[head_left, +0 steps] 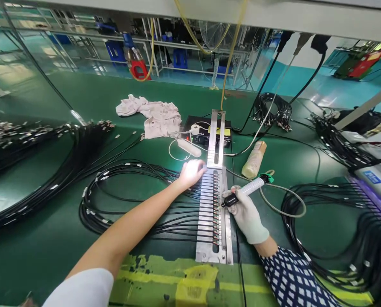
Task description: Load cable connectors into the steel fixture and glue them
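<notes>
A long metal fixture [206, 251] lies on the bench with a row of black cables [174, 207] set side by side in its slots. Their small connector ends line up along the fixture's right part. My bare left hand [192, 172] grips the fixture's far left edge, thumb and fingers close together. In my gloved right hand [246, 213] is a dispensing syringe [253, 186] with a pale barrel, a black lower end and a green cap joined to a hose. Its tip points at the connector row near the middle; contact cannot be made out.
Behind the fixture stand a slotted metal bracket [212, 140] and a black control box [193, 123]. A crumpled cloth [160, 115] and a wrapped roll [254, 160] lie nearby. Cable bundles [59, 170] spread left; more coils [292, 213] lie right beside a lit machine [377, 179].
</notes>
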`<state>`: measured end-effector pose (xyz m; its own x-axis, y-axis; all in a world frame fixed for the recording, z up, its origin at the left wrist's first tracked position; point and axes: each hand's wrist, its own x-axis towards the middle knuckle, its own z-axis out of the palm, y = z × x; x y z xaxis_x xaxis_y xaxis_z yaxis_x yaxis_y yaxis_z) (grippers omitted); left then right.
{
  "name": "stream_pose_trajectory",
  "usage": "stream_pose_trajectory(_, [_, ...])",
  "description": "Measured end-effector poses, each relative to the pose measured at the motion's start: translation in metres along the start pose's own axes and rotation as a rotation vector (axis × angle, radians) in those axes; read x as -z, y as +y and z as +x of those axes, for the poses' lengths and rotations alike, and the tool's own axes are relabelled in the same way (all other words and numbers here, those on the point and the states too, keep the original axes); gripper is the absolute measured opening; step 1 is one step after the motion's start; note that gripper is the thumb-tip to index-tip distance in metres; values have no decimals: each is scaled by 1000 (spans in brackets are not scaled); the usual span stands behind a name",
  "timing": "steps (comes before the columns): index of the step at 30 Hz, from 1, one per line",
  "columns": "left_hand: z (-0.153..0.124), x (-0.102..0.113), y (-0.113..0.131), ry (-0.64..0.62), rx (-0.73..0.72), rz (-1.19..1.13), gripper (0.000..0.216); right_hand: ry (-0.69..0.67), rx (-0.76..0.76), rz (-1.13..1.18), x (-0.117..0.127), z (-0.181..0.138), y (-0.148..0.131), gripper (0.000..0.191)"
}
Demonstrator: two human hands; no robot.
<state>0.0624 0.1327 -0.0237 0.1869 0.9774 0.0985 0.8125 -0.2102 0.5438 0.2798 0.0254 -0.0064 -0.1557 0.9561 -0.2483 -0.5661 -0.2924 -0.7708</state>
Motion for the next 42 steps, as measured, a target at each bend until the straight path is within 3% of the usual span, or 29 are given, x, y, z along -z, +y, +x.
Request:
stream_pose_trajectory(5, [-7,10,-5,-32,-26,-21,13,3,-73,-14,-5,-9,3,39])
stream_pose_trajectory(9, [-19,13,-8,-30,-48,-14,13,-85,-97,-89,-8,-6,-2,39])
stream_pose_trajectory(14, [-26,13,-10,-33,-66,-16,15,-67,179,-323,-1,32,-25,37])
stream_pose_trajectory(17, [-27,12,-13,-28,-82,-23,17,-85,320,-502,10,51,-25,33])
stream_pose_trajectory(23, [-30,12,-16,-15,-101,-40,21,-117,616,-812,15,50,-16,12])
stream_pose_trajectory(31, [-31,15,-13,-24,-107,-19,18,-192,731,-1035,0,40,-27,22])
stream_pose_trajectory(42, [-30,16,-13,-22,-103,0,20,-183,696,-1082,1,41,-24,20])
